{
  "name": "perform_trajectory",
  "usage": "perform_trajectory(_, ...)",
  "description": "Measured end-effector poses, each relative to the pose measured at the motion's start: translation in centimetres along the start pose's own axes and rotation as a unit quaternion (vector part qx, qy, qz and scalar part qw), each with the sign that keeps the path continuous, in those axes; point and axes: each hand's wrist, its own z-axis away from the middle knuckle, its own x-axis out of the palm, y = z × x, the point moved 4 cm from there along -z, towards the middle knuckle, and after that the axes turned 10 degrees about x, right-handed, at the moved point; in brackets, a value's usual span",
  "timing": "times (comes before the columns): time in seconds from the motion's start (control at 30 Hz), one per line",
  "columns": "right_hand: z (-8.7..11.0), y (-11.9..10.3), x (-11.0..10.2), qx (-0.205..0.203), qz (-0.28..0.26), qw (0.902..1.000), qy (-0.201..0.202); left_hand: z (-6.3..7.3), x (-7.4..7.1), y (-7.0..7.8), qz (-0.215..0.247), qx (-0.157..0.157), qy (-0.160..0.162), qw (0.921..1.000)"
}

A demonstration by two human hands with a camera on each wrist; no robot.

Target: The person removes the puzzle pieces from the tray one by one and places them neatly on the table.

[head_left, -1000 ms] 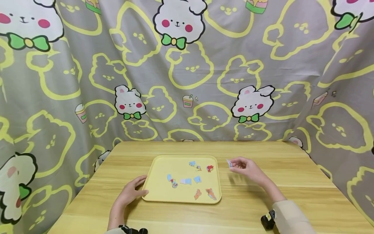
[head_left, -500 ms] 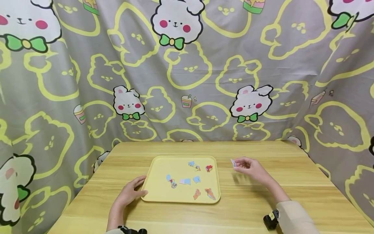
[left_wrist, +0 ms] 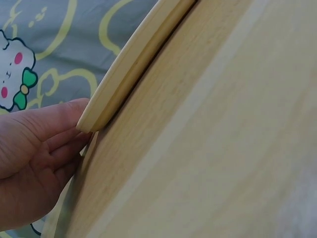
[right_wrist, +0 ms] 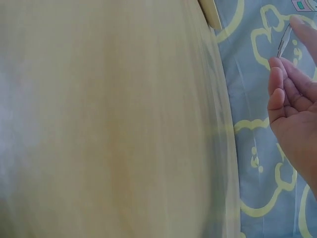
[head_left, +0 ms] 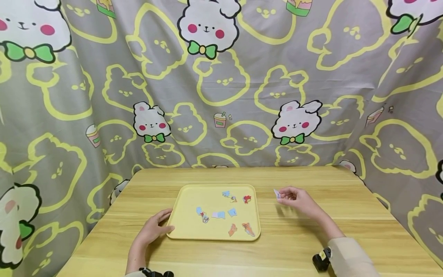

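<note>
A yellow tray (head_left: 187,200) lies on the table, holding several small, irregular puzzle pieces. A pink-and-blue pair (head_left: 219,215) is near its middle, a red piece (head_left: 247,199) at upper right and orange pieces (head_left: 247,229) at lower right. My left hand (head_left: 154,227) grips the tray's left edge; in the left wrist view the thumb lies on the rim (left_wrist: 121,74), fingers below. Right of the tray, above the table, my right hand (head_left: 298,199) pinches a thin pale puzzle piece (head_left: 277,194) between thumb and fingers. The right wrist view shows this piece (right_wrist: 283,42) edge-on.
The wooden table (head_left: 294,246) extends around the tray on all sides. Behind it and at both sides hangs a grey curtain (head_left: 207,88) with rabbit prints. Black wrist cameras (head_left: 322,260) sit near the cuffs.
My right hand, with the pale piece, has shifted slightly right, away from the tray, then held nearly still. The left hand stays on the tray's edge, and the pieces there keep their places.
</note>
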Motion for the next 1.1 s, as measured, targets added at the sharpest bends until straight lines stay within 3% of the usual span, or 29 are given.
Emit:
perform_trajectory(0.5,-0.5,0.4,1.0,0.026,0.031,0.9989,-0.025,0.1,0.0,0.2,0.001,-0.007,0.002,1.0000)
perform_trajectory(0.73,-0.7,0.4,1.4,-0.012,0.067,0.9970,-0.037,0.1,-0.3,0.2,-0.004,-0.015,0.004,0.9999)
perform_trajectory(1.1,-0.7,-0.2,2.1,-0.057,0.158,0.9847,-0.048,0.1,-0.2,0.5,-0.011,-0.010,0.000,0.9999)
